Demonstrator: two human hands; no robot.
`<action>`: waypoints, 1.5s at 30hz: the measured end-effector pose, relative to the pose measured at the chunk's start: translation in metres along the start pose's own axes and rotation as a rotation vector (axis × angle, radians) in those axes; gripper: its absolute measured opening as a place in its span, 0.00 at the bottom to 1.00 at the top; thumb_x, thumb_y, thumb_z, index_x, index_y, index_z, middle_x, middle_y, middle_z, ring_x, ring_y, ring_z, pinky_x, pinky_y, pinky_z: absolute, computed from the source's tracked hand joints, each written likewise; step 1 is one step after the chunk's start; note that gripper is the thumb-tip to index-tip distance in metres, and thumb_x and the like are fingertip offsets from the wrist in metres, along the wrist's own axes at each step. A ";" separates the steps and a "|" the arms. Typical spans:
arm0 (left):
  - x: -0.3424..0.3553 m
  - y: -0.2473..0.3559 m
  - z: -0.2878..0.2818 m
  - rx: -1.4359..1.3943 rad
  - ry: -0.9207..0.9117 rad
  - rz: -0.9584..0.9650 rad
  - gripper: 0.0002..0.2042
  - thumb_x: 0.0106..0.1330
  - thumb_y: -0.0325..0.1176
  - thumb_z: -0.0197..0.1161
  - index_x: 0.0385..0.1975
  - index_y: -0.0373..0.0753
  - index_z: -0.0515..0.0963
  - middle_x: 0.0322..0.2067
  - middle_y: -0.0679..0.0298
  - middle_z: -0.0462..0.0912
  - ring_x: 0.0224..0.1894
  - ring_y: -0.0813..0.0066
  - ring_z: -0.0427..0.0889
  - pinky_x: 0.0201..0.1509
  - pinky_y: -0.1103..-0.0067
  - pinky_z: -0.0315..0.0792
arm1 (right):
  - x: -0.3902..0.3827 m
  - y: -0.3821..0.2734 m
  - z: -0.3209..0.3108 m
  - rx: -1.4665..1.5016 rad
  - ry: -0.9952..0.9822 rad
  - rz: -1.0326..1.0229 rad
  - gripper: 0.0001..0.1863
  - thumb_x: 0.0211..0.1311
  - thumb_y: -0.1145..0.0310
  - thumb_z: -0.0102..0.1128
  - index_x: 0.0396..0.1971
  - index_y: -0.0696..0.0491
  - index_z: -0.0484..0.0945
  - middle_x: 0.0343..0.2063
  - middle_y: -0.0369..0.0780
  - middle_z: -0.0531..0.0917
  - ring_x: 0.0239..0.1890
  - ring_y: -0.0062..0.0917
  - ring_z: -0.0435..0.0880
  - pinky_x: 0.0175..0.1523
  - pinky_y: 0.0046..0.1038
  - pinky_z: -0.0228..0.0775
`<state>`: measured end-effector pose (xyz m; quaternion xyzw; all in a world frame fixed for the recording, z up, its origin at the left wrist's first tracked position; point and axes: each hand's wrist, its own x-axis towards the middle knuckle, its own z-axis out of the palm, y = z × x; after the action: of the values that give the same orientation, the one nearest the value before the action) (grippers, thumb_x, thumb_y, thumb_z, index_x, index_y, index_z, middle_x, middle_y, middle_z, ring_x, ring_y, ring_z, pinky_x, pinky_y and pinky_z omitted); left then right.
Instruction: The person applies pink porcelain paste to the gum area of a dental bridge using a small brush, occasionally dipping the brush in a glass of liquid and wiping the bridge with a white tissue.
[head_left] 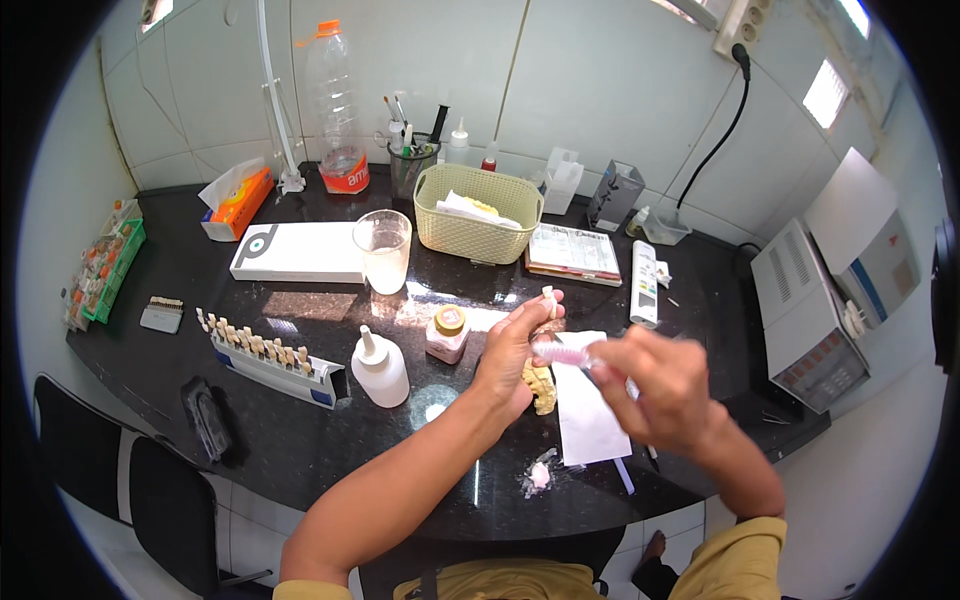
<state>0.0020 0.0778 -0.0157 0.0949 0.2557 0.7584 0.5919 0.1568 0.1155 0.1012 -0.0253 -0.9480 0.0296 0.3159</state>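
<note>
Raised over the middle of the table, my left hand (508, 350) pinches a small cream tooth-shaped piece (549, 298) between thumb and fingers. A yellow dental cast (541, 388) shows just under this hand; whether the hand touches it I cannot tell. My right hand (655, 385), slightly blurred, is closed on a pink brush-like tool (562, 354) with a ridged surface, its end close to my left fingers. Below them lies a white paper sheet (592, 425). A small heap of pale pink material (540, 475) with powder around it sits near the front edge.
Left of my hands stand a pink jar with a gold lid (447, 335), a white squeeze bottle (381, 375) and a tooth shade guide (275, 362). Behind are a clear cup (384, 260) and a woven basket (470, 240). A grey-white machine (815, 315) stands at right.
</note>
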 end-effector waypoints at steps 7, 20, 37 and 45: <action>-0.001 -0.001 0.004 0.029 0.039 -0.019 0.17 0.65 0.35 0.64 0.51 0.36 0.76 0.37 0.71 0.78 0.26 0.90 0.67 0.24 0.90 0.59 | -0.068 -0.003 0.028 0.083 -0.102 0.271 0.04 0.62 0.70 0.63 0.35 0.53 0.81 0.21 0.37 0.78 0.18 0.30 0.80 0.23 0.30 0.70; -0.004 -0.001 0.006 0.016 0.077 0.019 0.16 0.64 0.32 0.64 0.50 0.35 0.77 0.37 0.69 0.78 0.26 0.91 0.66 0.23 0.91 0.59 | -0.063 -0.019 0.031 0.218 -0.165 0.439 0.07 0.65 0.67 0.61 0.37 0.53 0.84 0.21 0.40 0.81 0.20 0.36 0.81 0.26 0.34 0.73; -0.003 0.006 0.006 0.055 0.100 0.042 0.17 0.64 0.34 0.65 0.51 0.36 0.77 0.37 0.70 0.78 0.27 0.90 0.67 0.23 0.91 0.58 | -0.070 -0.015 0.014 0.278 -0.248 0.467 0.08 0.63 0.70 0.61 0.38 0.56 0.86 0.22 0.42 0.80 0.20 0.32 0.80 0.29 0.29 0.72; -0.003 0.011 0.006 0.052 0.036 0.038 0.19 0.64 0.34 0.65 0.54 0.39 0.75 0.37 0.73 0.77 0.28 0.90 0.67 0.22 0.91 0.59 | -0.070 0.021 -0.006 0.017 0.043 0.514 0.11 0.59 0.78 0.61 0.42 0.60 0.84 0.28 0.42 0.79 0.24 0.29 0.79 0.31 0.28 0.72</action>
<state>-0.0033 0.0746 -0.0048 0.1015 0.2843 0.7643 0.5699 0.2170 0.1321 0.0626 -0.2631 -0.9032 0.1165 0.3184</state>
